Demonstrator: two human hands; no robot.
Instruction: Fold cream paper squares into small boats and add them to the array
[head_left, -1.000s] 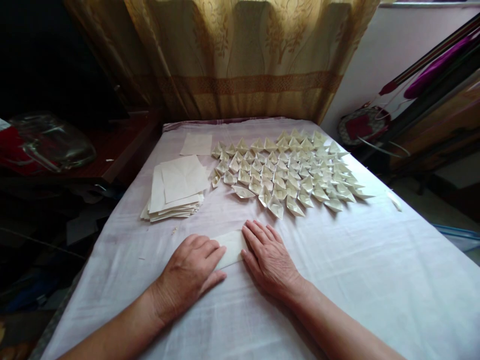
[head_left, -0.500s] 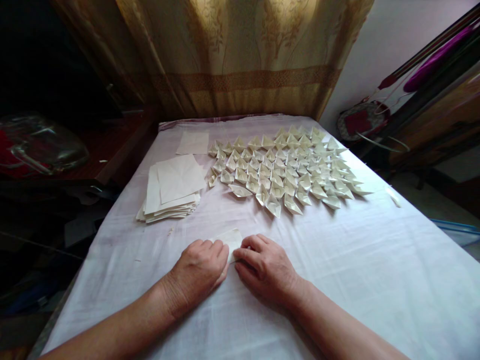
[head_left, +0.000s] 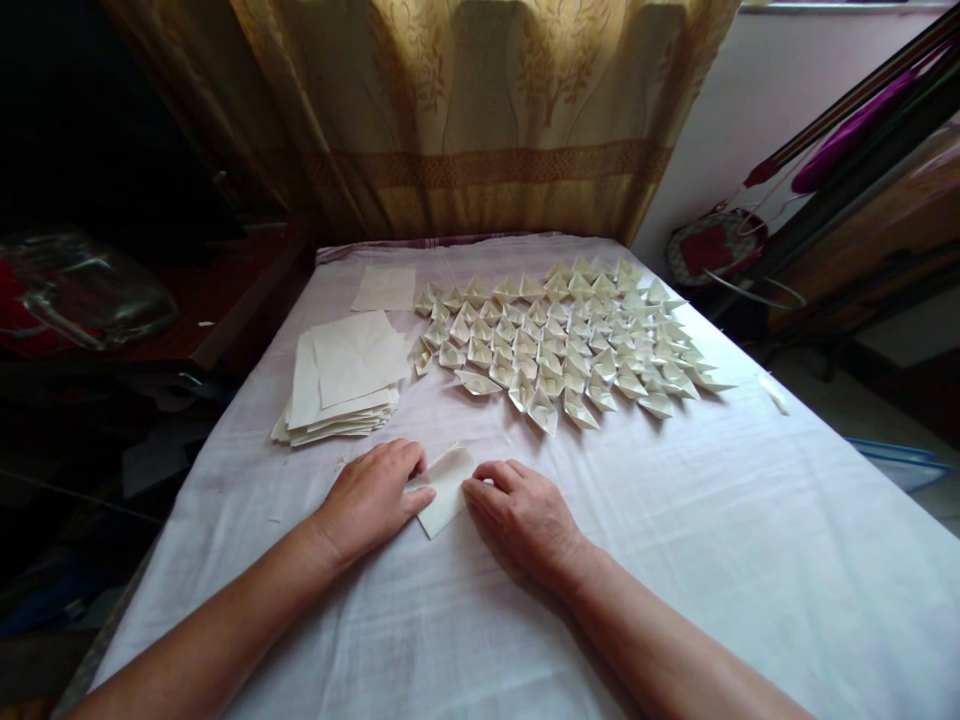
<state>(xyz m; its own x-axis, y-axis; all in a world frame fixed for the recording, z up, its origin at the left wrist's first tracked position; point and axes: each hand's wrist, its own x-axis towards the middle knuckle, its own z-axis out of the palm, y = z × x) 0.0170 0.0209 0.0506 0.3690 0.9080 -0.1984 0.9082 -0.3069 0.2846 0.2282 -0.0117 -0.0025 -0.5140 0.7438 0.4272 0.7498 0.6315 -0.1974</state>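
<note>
Farthest out on our left hand's side, a clear plastic bag (head_left: 112, 290) with something red in it sits on a dark reddish table (head_left: 244, 300), well apart from our fingers. Nearer, just beyond our left hand (head_left: 369, 497), a stack of paper sheets (head_left: 356, 365) lies with its edges uneven, taking up the cloth (head_left: 750, 530) ahead of that hand; a single square sheet (head_left: 384, 289) lies flat beyond the stack. A few small crumbs (head_left: 341, 463) lie between the stack and our left wrist. Our left hand is curled, its thumb laid on the near left part of the folded paper (head_left: 444, 495) and its forefinger bent close by; we cannot tell whether it grips, as the fingers hide that edge. The folded paper lies on the cloth between our two hands, touching both, at a slant. Our right hand (head_left: 529, 520) is narrowed, thumb and forefinger drawn together at the paper's right edge. Beyond both hands and spreading to the right, closely packed rows of paper boats (head_left: 550, 382) block the middle of the cloth, the nearest just ahead of our right hand. Past them hangs a patterned curtain (head_left: 480, 100). Well out to our right hand's right, a small white piece (head_left: 775, 394) lies near the cloth's edge, with a round patterned bag (head_left: 709, 250) beyond it.
</note>
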